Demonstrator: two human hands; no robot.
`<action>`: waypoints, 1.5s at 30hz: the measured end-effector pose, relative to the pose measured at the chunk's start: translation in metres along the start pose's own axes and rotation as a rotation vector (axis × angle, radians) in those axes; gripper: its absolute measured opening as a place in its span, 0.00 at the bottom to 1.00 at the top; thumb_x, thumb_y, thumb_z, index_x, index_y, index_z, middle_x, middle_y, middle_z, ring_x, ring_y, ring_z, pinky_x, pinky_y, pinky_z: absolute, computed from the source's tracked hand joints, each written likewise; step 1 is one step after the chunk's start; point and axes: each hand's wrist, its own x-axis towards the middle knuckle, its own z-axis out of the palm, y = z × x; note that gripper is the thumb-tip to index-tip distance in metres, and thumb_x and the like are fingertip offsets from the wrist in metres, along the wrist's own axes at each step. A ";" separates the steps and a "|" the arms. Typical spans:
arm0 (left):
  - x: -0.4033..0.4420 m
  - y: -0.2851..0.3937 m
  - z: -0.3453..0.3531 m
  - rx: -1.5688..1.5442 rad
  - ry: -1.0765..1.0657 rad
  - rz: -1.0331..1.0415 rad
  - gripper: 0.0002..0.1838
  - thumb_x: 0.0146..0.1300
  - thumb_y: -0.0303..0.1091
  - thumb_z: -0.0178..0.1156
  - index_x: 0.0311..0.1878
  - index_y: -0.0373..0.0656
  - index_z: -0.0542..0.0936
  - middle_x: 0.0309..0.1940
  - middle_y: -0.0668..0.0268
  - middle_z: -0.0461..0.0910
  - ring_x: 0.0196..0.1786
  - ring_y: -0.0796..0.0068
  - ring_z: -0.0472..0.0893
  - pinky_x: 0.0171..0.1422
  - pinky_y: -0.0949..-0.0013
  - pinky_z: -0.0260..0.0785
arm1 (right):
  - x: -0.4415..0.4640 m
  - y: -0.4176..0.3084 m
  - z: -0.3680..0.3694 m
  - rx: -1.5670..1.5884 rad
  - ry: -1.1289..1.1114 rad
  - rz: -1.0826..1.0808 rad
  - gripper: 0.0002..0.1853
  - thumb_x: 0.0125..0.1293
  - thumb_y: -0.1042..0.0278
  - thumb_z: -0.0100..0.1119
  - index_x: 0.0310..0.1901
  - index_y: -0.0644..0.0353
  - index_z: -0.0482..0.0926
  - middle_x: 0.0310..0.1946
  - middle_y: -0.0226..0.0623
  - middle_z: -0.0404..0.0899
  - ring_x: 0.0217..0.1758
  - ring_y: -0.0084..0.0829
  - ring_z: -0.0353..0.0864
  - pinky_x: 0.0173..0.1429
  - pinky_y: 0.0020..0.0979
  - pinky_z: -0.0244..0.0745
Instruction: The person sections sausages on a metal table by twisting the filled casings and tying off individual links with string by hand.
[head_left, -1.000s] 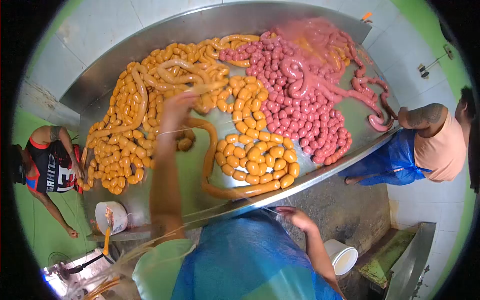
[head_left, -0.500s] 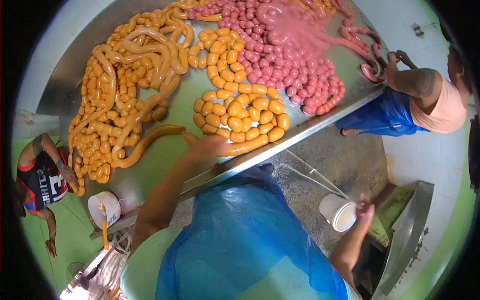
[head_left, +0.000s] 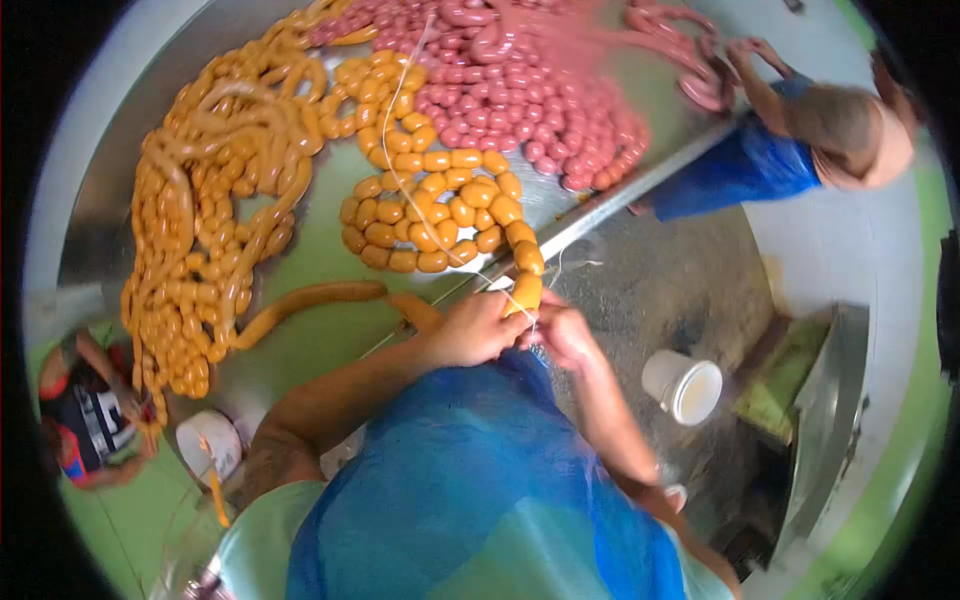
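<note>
My left hand [head_left: 472, 328] is closed around the orange sausage [head_left: 523, 294] at the end of a linked chain, just over the table's front edge. The chain's other links [head_left: 480, 195] lie coiled on the table. A white string [head_left: 402, 185] arcs across the coil and down to my fingers. My right hand [head_left: 565, 335] pinches the string close beside the left; its fingertips are partly hidden. Beyond my left hand, an untied orange length [head_left: 412, 308] emerges and lines up with a long filled casing [head_left: 310, 295].
Pink sausages [head_left: 520, 110] and more orange sausages [head_left: 205, 250] cover much of the metal table [head_left: 640, 180]. One co-worker [head_left: 840, 130] handles pink casing at right; another [head_left: 95, 415] stands at left. White buckets stand at right [head_left: 682, 385] and left [head_left: 210, 440].
My right hand has come up from beside the right bucket to meet my left. The chain's end has been lifted over the table edge, and the string now swings across the coil.
</note>
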 end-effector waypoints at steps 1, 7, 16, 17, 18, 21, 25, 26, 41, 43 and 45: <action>-0.002 0.011 -0.019 -0.487 -0.149 -0.349 0.18 0.69 0.46 0.54 0.40 0.37 0.77 0.24 0.53 0.78 0.29 0.56 0.81 0.34 0.57 0.73 | 0.004 0.002 0.023 0.131 -0.117 0.015 0.12 0.63 0.74 0.53 0.48 0.58 0.80 0.30 0.34 0.83 0.31 0.31 0.84 0.35 0.31 0.80; -0.040 0.055 -0.068 -1.329 0.004 -0.790 0.17 0.67 0.43 0.51 0.46 0.36 0.74 0.25 0.60 0.77 0.29 0.63 0.79 0.48 0.60 0.74 | -0.011 -0.009 0.032 0.220 -0.265 -0.289 0.15 0.65 0.76 0.55 0.53 0.62 0.76 0.48 0.47 0.82 0.50 0.41 0.84 0.54 0.44 0.80; -0.005 -0.059 -0.069 -1.103 -0.468 -0.758 0.25 0.73 0.56 0.46 0.35 0.43 0.77 0.20 0.71 0.72 0.22 0.78 0.72 0.26 0.73 0.66 | -0.251 -0.173 -0.345 -0.439 1.581 -1.044 0.07 0.62 0.76 0.49 0.36 0.62 0.78 0.33 0.36 0.79 0.33 0.27 0.76 0.36 0.27 0.74; -0.001 -0.039 -0.067 -0.572 -0.510 -0.675 0.27 0.72 0.60 0.47 0.33 0.44 0.78 0.19 0.73 0.71 0.20 0.81 0.70 0.23 0.74 0.63 | -0.256 -0.203 -0.337 -0.740 1.792 -1.158 0.14 0.61 0.80 0.46 0.42 0.67 0.82 0.41 0.41 0.84 0.39 0.29 0.81 0.43 0.28 0.78; 0.007 -0.011 -0.060 -0.494 -0.617 -0.616 0.27 0.71 0.61 0.49 0.31 0.44 0.78 0.19 0.73 0.70 0.20 0.82 0.70 0.23 0.71 0.61 | -0.207 -0.198 -0.219 -1.107 1.556 -1.040 0.15 0.64 0.71 0.54 0.50 0.69 0.80 0.42 0.40 0.84 0.41 0.30 0.81 0.50 0.31 0.77; -0.003 0.019 -0.007 0.185 -0.271 -0.188 0.23 0.69 0.54 0.54 0.33 0.41 0.78 0.20 0.60 0.76 0.25 0.59 0.79 0.32 0.59 0.70 | -0.116 -0.093 -0.034 -1.655 0.441 -0.831 0.10 0.67 0.68 0.49 0.45 0.60 0.77 0.34 0.40 0.80 0.32 0.29 0.81 0.40 0.34 0.77; -0.011 0.038 -0.011 -0.261 -0.230 -0.207 0.20 0.69 0.48 0.53 0.37 0.36 0.77 0.22 0.52 0.77 0.27 0.54 0.81 0.34 0.55 0.73 | -0.012 0.016 0.000 0.301 -0.209 0.084 0.29 0.67 0.70 0.56 0.70 0.54 0.63 0.43 0.39 0.81 0.35 0.34 0.84 0.31 0.34 0.82; -0.014 0.035 -0.016 -0.724 -0.248 -0.554 0.17 0.68 0.44 0.54 0.38 0.37 0.77 0.23 0.56 0.77 0.25 0.59 0.80 0.32 0.58 0.73 | -0.006 0.002 0.023 0.435 -0.435 0.064 0.37 0.67 0.68 0.58 0.75 0.51 0.54 0.43 0.42 0.81 0.35 0.34 0.84 0.30 0.35 0.82; -0.007 0.053 -0.009 -1.029 -0.248 -0.447 0.14 0.66 0.38 0.48 0.44 0.36 0.75 0.30 0.59 0.77 0.31 0.69 0.76 0.40 0.67 0.69 | -0.025 -0.006 0.012 0.149 -0.170 -0.325 0.23 0.69 0.78 0.48 0.66 0.57 0.63 0.52 0.47 0.79 0.51 0.33 0.80 0.55 0.32 0.76; -0.002 0.051 -0.009 -1.212 -0.245 -0.469 0.16 0.65 0.40 0.48 0.43 0.36 0.74 0.29 0.59 0.76 0.30 0.68 0.76 0.38 0.67 0.69 | 0.009 0.002 0.028 0.540 -0.340 -0.263 0.42 0.68 0.76 0.52 0.78 0.48 0.41 0.52 0.50 0.75 0.45 0.32 0.81 0.44 0.31 0.80; 0.004 0.049 -0.016 -1.255 -0.247 -0.565 0.17 0.64 0.42 0.48 0.42 0.35 0.74 0.28 0.59 0.76 0.29 0.66 0.76 0.37 0.67 0.68 | 0.040 0.006 0.030 0.492 -0.437 -0.420 0.38 0.67 0.77 0.51 0.77 0.52 0.49 0.47 0.46 0.78 0.45 0.32 0.82 0.41 0.31 0.80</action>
